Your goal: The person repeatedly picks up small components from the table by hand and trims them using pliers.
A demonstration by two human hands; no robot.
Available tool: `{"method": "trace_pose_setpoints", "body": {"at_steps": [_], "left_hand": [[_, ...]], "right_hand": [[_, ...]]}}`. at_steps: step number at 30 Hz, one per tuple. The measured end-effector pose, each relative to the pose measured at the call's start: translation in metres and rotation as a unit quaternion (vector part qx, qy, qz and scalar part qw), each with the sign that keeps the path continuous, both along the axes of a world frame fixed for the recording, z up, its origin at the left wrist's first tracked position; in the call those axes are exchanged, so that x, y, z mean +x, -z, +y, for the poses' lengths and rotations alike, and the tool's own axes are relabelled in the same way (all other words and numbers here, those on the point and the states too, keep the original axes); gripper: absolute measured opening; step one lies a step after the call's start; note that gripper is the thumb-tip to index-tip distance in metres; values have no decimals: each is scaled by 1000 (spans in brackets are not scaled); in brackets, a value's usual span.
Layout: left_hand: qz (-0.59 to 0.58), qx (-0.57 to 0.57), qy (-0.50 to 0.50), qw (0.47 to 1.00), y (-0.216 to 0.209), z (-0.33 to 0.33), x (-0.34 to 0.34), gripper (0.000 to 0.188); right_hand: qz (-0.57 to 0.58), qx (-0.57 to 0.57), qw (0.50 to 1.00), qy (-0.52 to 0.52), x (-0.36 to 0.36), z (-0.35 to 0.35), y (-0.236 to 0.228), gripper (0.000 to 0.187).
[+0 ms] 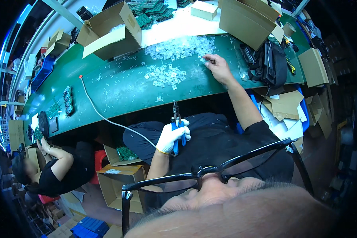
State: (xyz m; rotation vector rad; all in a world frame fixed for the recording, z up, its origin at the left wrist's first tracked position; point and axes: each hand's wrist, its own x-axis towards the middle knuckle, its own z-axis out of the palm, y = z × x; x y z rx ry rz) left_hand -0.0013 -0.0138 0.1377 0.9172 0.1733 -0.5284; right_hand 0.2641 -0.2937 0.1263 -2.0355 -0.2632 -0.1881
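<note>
My left hand [171,137], in a white glove with a yellow cuff edge, is wrapped round blue-handled cutting pliers [176,116]. Their jaws point up toward the table's near edge. Reaching over the green table, my bare right hand [219,69] has thumb and forefinger pinched on a small clear plastic piece [203,60], partly hidden by the fingertips. That hand is at the right edge of a large heap of clear plastic pieces [174,48]. A smaller heap of like pieces [166,76] lies nearer to me, with thin clipped scraps strewn around.
An open carton [111,33] stands left of the heaps, another [248,22] at the far right. A black bag [271,65] sits at the table's right. A grey hose [97,109] with a red tip crosses the table [123,97]. At left, a co-worker [63,168] handles a green board.
</note>
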Motion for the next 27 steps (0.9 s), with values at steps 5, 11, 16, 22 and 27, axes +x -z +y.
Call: {"method": "trace_pose_setpoints", "body": {"at_steps": [5, 11, 16, 22, 27], "left_hand": [[-3, 2, 9, 1000, -5, -2, 3, 43], [-5, 8, 14, 1000, -10, -1, 9, 43], [-23, 38, 34, 998, -8, -5, 23, 53], [-26, -19, 15, 999, -1, -6, 28, 56], [-10, -25, 3, 1000, -8, -2, 23, 51]], "right_hand": [[205, 126, 970, -23, 1, 4, -2, 24], [314, 424, 842, -113, -22, 20, -8, 16], [367, 421, 809, -185, -69, 49, -27, 20], [350, 359, 838, -214, -104, 76, -39, 17], [326, 331, 859, -214, -109, 84, -38, 18]]}}
